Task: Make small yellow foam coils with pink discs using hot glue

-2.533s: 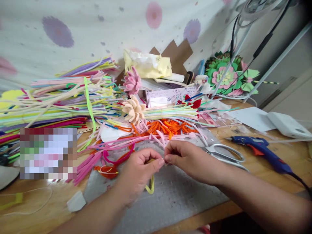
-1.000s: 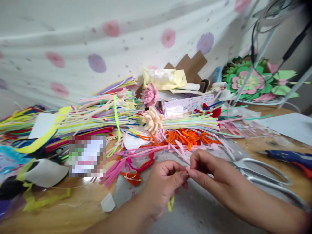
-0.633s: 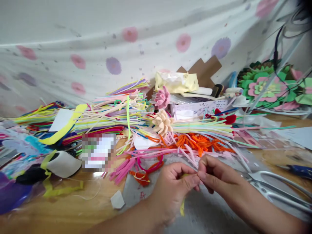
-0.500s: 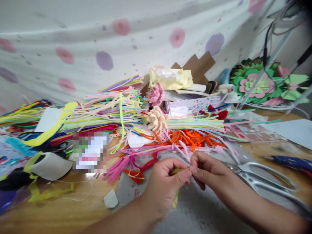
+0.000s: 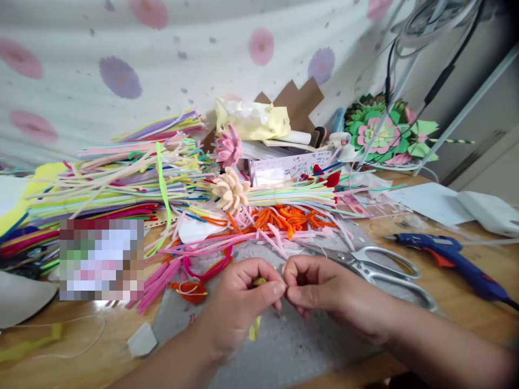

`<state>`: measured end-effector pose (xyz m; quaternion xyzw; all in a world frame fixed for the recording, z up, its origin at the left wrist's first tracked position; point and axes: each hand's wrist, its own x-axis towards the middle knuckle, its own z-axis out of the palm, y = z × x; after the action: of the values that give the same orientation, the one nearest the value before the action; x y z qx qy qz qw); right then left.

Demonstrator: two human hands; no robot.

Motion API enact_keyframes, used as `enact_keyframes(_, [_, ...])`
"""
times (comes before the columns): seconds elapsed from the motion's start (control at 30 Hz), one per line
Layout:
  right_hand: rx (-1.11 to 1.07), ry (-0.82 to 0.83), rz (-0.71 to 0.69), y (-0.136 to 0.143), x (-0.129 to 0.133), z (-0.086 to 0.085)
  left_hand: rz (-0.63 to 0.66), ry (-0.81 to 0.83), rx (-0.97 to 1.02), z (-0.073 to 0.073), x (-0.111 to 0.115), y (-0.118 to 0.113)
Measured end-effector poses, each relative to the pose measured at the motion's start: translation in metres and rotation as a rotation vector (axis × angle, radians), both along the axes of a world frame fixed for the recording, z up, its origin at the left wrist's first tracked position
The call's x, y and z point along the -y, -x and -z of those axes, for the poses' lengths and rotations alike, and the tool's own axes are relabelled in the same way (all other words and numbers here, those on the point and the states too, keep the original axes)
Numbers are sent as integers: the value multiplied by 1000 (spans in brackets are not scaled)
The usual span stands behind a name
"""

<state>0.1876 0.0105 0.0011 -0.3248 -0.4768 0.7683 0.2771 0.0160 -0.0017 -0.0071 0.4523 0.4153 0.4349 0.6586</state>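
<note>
My left hand [image 5: 245, 302] is closed in a pinch around a thin yellow strip [image 5: 254, 328], whose loose end hangs below the palm. The strip's material is hard to make out. Fingertip to fingertip with it, my right hand [image 5: 324, 294] is also pinched shut. Whatever lies between those right fingers is too small or hidden to name. Both hands are above a grey mat [image 5: 284, 351]. Silver-handled scissors [image 5: 371, 265] lie just beyond my right hand. An orange fuzzy piece with thin string [image 5: 188, 292] rests to the left of my left hand.
Bundles of coloured pipe cleaners [image 5: 121, 178] spread across the back. A cream fuzzy flower [image 5: 231, 190] and a pink one [image 5: 228, 146] stand among them. At right lies a blue glue gun [image 5: 450, 254]; behind it is a white paper [image 5: 430, 201]. A small white piece [image 5: 142, 339] sits left.
The view has swung to the right, so the table things sit further left and more of the glue gun shows. Both hands keep their pinch, fingertips together.
</note>
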Motion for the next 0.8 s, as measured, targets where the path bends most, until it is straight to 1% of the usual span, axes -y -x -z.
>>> enact_keyframes(0.07, [64, -111, 1, -4, -1, -3, -7, 79, 52, 0, -1, 0])
enact_keyframes(0.23, [295, -630, 162, -7, -2, -7, -25, 244, 181, 1, -4, -3])
enact_keyframes(0.37, [297, -948, 272, -1, 0, 1, -14, 299, 256, 2, -2, -3])
enact_keyframes(0.47, [255, -1120, 356, 3, 1, 8, 27, 305, 281, 2, -2, -3])
enact_keyframes(0.53, [265, -1177, 392, 2, 1, 9, 61, 297, 287, 2, -1, -2])
enact_keyframes(0.63, [336, -1179, 415, -4, -1, 3, 107, 271, 273, 0, -1, -2])
enact_keyframes(0.73, [426, -1099, 415, -17, -2, -10, 107, 255, 234, -1, -1, -2])
enact_keyframes(0.8, [477, -1014, 380, -28, 1, -21, 79, 237, 209, -2, -4, -1])
